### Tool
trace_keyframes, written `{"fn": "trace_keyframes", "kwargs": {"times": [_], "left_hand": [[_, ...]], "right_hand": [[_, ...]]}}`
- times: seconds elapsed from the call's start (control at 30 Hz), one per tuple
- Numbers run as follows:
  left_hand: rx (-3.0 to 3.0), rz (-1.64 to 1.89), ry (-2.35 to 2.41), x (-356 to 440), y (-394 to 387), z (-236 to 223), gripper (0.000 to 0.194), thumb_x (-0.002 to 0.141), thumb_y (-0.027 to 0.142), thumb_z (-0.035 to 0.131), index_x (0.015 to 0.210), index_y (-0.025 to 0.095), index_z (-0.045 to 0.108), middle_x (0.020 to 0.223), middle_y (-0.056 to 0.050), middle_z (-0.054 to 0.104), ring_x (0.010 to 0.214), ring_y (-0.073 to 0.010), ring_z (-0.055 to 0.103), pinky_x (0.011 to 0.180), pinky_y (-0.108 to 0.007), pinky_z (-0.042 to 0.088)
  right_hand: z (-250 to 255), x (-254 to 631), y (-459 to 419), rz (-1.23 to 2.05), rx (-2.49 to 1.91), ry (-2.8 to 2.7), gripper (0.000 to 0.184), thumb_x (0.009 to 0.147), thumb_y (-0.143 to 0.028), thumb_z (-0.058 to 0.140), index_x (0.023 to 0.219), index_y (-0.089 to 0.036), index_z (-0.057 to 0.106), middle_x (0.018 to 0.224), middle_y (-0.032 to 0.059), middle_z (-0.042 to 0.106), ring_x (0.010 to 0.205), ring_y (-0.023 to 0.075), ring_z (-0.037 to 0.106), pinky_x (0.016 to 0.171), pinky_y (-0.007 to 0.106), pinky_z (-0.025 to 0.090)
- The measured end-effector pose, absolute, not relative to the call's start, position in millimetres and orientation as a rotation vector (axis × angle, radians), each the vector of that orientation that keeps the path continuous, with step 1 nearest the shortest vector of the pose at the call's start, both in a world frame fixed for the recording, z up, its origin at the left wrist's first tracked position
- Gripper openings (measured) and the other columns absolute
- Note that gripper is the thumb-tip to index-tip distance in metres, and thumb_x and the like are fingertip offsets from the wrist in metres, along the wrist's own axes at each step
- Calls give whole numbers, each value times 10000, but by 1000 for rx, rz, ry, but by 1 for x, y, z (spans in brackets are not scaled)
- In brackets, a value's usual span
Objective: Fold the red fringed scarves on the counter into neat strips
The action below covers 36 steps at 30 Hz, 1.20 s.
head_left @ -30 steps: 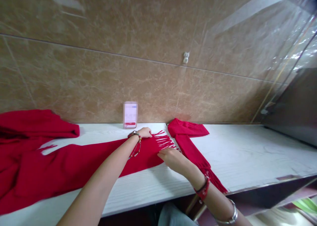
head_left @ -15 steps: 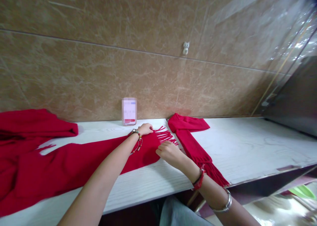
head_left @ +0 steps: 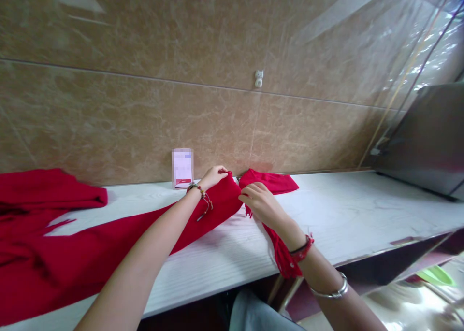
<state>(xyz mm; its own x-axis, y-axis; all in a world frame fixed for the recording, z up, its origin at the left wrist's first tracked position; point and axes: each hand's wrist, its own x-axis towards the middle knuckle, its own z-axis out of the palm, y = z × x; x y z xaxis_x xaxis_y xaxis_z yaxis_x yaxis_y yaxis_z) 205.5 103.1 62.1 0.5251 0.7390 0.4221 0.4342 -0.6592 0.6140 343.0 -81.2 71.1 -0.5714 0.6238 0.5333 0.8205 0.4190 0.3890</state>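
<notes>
A long red scarf runs along the counter from the left, its right end raised off the surface between my hands. My left hand pinches the far corner of that end. At the near corner, my right hand has its fingers closed on the scarf's edge. The fringe hangs down behind the end and is mostly hidden. Just beyond my right hand lies a second, folded red scarf, its fringed tail partly covered by my right hand and forearm.
A white wood-grain counter runs along a brown marbled wall. A phone with a blurred screen leans on the wall. More red cloth is heaped at the left. A dark metal appliance stands at the right end.
Both hands have lifted the scarf's right end from the counter. Its fringe, spread flat before, now hangs down. My right hand has moved up and slightly right; the view has shifted a little.
</notes>
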Motion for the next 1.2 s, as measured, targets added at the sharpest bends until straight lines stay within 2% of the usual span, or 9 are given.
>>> {"fn": "trace_keyframes", "kwargs": {"times": [0.33,0.43,0.53,0.6,0.7,0.77,0.87,1.07,1.2], "left_hand": [[2421,1017,821,337,84,107,158,799,174,521,904,144,635,926,-52,668,857,-137,607,773,-230,463],[2493,894,832,368,67,84,138,781,167,553,885,152,643,913,-61,666,862,-167,610,788,-272,462],[2589,762,895,371,54,56,221,683,200,679,893,142,641,991,-112,633,973,-261,571,874,-383,414],[2643,724,928,355,52,45,294,695,229,675,970,144,620,1113,-140,571,1068,-293,510,933,-421,356],[2733,662,941,306,54,45,345,790,277,571,1111,153,559,1218,-139,494,1118,-251,474,970,-357,327],[2846,539,940,260,50,48,397,825,319,514,1188,158,512,1246,-131,477,1134,-226,466,970,-312,327],[2873,266,1110,183,27,46,490,837,383,477,1272,162,441,1355,-154,379,1243,-255,353,1003,-352,283],[2614,-126,1456,67,-37,32,594,859,477,392,1385,233,263,1475,-112,127,1348,-276,78,1038,-477,166],[2551,-147,1441,35,-45,35,560,870,458,377,1371,219,299,1467,-121,149,1339,-239,158,1041,-412,192]], "right_hand": [[102,443,-118,-1074,-1408,-2133,185,854,-125,456,854,-168,636,890,69,625,843,184,506,818,328,349],[78,463,-126,-936,-1623,-2168,224,836,-80,436,857,-163,643,884,75,633,856,185,526,819,329,358],[47,477,-132,-574,-1879,-2330,283,786,-20,418,830,-169,655,844,65,649,839,170,560,774,295,392],[35,482,-135,-363,-2007,-2390,325,746,12,411,829,-176,662,849,62,661,842,159,578,762,270,409],[37,478,-131,-313,-2086,-2352,332,732,15,414,852,-160,670,891,93,668,885,172,587,789,272,421],[45,462,-120,-338,-1999,-2345,316,757,-7,412,888,-139,667,940,116,663,935,184,580,828,282,418],[53,419,-92,-276,-1753,-2405,308,830,-82,392,1028,-119,625,1085,125,623,1048,190,537,909,303,391],[31,312,-51,136,-1807,-2414,529,885,-378,405,1341,-116,345,1402,184,316,1294,287,266,973,491,333],[17,267,-46,310,-1853,-2465,547,897,-453,327,1381,-208,258,1458,134,207,1332,299,148,963,617,246]]}}
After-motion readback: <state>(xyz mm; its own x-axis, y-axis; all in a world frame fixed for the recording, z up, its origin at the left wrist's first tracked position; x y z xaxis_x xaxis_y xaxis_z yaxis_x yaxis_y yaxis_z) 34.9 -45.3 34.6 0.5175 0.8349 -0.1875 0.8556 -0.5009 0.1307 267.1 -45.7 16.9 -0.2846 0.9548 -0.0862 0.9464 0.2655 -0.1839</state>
